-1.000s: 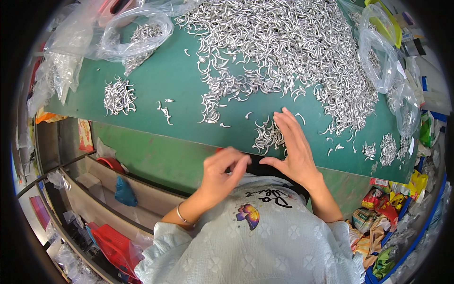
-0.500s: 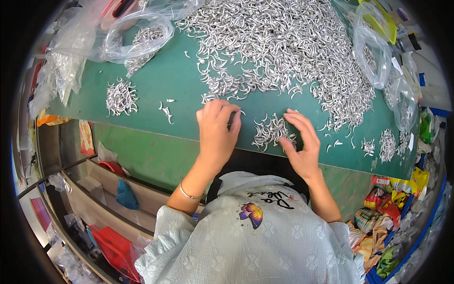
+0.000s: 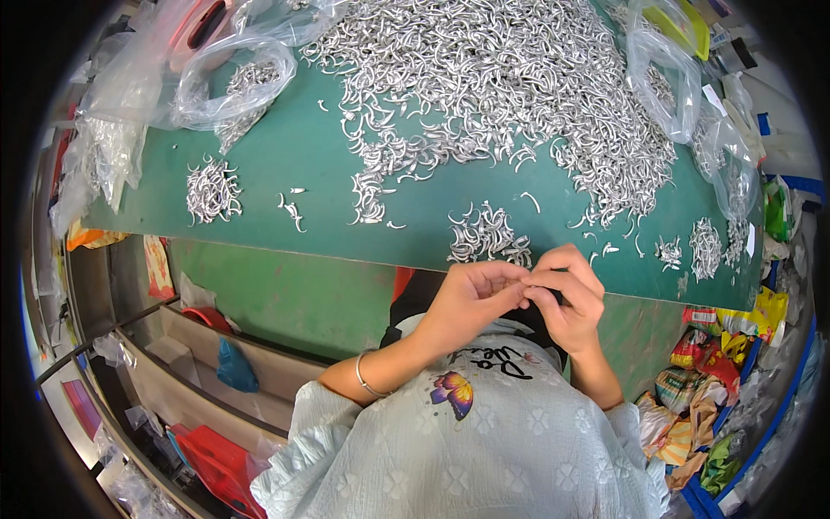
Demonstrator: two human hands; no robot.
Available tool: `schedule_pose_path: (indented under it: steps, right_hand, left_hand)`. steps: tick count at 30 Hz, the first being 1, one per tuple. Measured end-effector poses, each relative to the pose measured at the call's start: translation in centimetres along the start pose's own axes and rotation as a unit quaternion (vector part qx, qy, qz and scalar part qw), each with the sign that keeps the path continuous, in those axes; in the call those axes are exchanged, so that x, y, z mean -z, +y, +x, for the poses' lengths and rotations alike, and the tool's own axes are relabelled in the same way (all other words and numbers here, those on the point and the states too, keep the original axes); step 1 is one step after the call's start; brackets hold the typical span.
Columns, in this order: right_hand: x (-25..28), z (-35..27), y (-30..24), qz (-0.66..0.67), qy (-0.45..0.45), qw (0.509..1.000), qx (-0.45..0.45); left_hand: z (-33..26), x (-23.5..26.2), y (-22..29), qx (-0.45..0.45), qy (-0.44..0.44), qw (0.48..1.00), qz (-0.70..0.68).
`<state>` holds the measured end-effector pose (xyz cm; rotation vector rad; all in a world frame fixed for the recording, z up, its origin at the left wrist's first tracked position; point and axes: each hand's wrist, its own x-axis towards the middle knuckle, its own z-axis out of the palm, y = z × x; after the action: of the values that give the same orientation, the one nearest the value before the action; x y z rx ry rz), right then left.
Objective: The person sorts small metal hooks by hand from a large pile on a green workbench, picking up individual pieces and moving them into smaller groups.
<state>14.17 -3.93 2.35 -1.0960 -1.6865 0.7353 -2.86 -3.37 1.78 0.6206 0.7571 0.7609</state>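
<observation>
My left hand (image 3: 471, 303) and my right hand (image 3: 571, 303) meet at the near edge of the green table (image 3: 285, 156), just below a small pile of curved silver metal pieces (image 3: 486, 235). The fingertips of both hands pinch together around a few of these pieces, which the fingers mostly hide. A thin bracelet (image 3: 363, 376) sits on my left wrist. A large heap of the same silver pieces (image 3: 501, 78) covers the far middle of the table.
Another small pile (image 3: 212, 190) lies at the left, and more little piles (image 3: 705, 246) at the right. Clear plastic bags (image 3: 233, 73) holding pieces lie at the far left, others (image 3: 661, 78) at the far right. Shelves with a blue bag (image 3: 233, 368) stand lower left; colourful packets (image 3: 692, 389) lower right.
Both hands have left the small piles on the table and drawn back to the near edge, where their fingertips now meet.
</observation>
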Motion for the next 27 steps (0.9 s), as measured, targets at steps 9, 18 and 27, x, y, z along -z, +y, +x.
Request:
schedule_pose_path:
  steps: [9, 18, 27]
  right_hand:
    - [2.5, -1.6, 1.1, 0.083, 0.128, 0.959, -0.239]
    - [-2.5, 3.6, 0.7, -0.175, -0.091, 0.973, -0.117]
    - [-2.6, 4.1, 0.8, -0.213, -0.098, 0.965, -0.116]
  left_hand:
    - [-0.7, 2.0, 0.6, -0.305, 0.172, 0.783, 0.515]
    - [-0.9, 3.1, 0.3, -0.284, 0.179, 0.75, 0.569]
    - [0.4, 3.9, 0.0, -0.305, 0.169, 0.743, 0.572]
